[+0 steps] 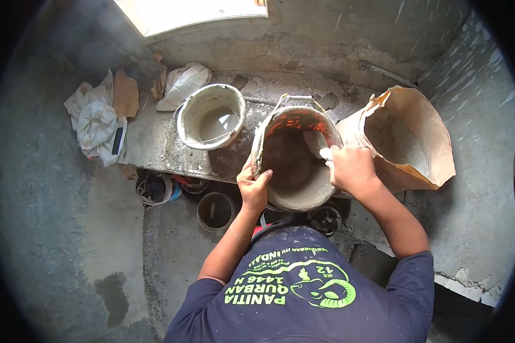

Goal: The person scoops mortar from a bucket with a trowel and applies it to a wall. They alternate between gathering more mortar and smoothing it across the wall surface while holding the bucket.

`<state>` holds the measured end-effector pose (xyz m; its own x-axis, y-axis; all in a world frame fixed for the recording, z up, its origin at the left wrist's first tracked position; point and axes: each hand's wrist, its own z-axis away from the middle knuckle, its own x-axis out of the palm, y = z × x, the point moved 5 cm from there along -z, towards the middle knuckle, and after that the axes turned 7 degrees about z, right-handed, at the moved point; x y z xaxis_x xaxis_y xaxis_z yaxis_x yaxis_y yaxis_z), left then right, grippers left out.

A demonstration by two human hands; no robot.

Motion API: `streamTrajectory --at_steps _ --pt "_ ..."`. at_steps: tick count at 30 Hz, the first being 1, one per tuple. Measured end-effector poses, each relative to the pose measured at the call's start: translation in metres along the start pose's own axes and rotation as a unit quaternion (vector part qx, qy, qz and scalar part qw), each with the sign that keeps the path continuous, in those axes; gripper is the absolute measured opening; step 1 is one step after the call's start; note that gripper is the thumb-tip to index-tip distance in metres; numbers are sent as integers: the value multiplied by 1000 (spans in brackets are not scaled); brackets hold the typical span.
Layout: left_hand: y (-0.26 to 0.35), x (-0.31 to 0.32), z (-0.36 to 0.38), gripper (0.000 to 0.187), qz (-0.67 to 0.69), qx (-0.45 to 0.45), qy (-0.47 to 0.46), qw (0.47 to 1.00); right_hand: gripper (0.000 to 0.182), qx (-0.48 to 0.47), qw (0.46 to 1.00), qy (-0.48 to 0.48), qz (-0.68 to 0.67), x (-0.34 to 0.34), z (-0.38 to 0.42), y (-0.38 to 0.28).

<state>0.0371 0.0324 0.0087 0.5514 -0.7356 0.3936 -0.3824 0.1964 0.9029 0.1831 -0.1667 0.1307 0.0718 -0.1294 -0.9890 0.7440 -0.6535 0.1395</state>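
On the rough concrete ledge (154,143), at its front edge, stands an orange mortar-caked bucket (294,157). The left hand (254,186) clamps its near rim; the right hand (352,168), fisted, grips a pale tool handle (326,153) inside.

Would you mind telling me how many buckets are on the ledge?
2: a white plastic bucket holding grey water on the left, and a mortar-caked orange bucket beside it, gripped by the left hand, the right hand reaching inside.
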Motion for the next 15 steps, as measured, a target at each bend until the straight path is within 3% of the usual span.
streamTrajectory --at_steps 2,4,7,10,15 --pt "4 7 1 34 26 18 -24 999 9 -54 996 -16 76 12 -3 -8" --pt "10 12 7 33 27 -9 -6 1000 7 -121 991 9 59 26 15 -14" --pt "24 0 12 32 19 -36 9 999 8 -191 981 -36 1 12 39 -29" --pt "63 12 18 30 0 6 30 1000 13 -218 971 -74 -58 -7 37 -28" --pt "104 -23 67 26 -55 33 117 991 25 -236 947 1 -216 -8 36 -43"
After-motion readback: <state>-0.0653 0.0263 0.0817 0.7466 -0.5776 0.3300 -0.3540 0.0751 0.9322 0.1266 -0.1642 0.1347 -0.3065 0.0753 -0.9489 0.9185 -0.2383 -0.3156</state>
